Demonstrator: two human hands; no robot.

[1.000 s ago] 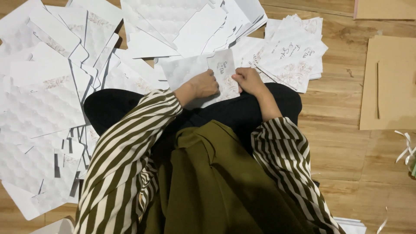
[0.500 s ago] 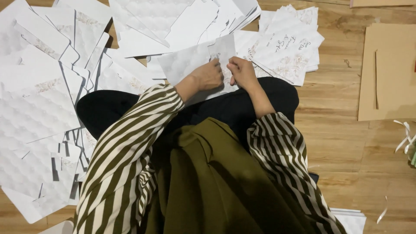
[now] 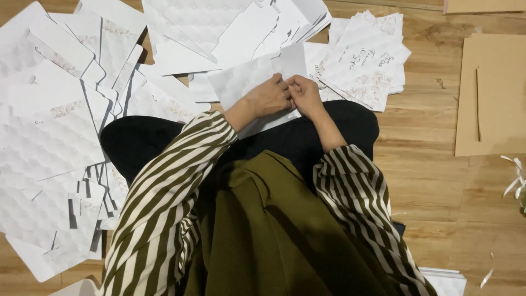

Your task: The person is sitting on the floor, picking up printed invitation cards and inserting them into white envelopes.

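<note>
Left hand (image 3: 267,98) and right hand (image 3: 304,94) meeting fingertip to fingertip above the lap, both pinching the near edge of a white embossed card sheet (image 3: 241,82). Sheet lying partly on the black-clad knee, partly on the wooden floor (image 3: 427,164), a small flap (image 3: 293,60) standing up just beyond the fingers. Fold or seam apparently under way at that flap; finished or not, cannot tell, since the fingers cover the joint.

Left side of the floor: wide overlapping spread of flat white sheets (image 3: 49,137), cut-out tabs visible along the lower edge, none visibly assembled. Judged as stock awaiting handling, hence most of the work outstanding. Far edge, centre: second loose heap of white sheets (image 3: 219,27), likewise flat. Just right of the hands: fanned stack of printed floral cards (image 3: 367,66), touching the held sheet. Whether done or pending, cannot tell.

Right edge of the floor: brown cardboard panels (image 3: 493,98), well apart from the hands. Near right corner: scraps of white ribbon (image 3: 515,175) and the corner of another white stack (image 3: 446,282).

Obstructions: none between the hands and the sheet; left-hand spread crowding the knee, sheets overlapping.
</note>
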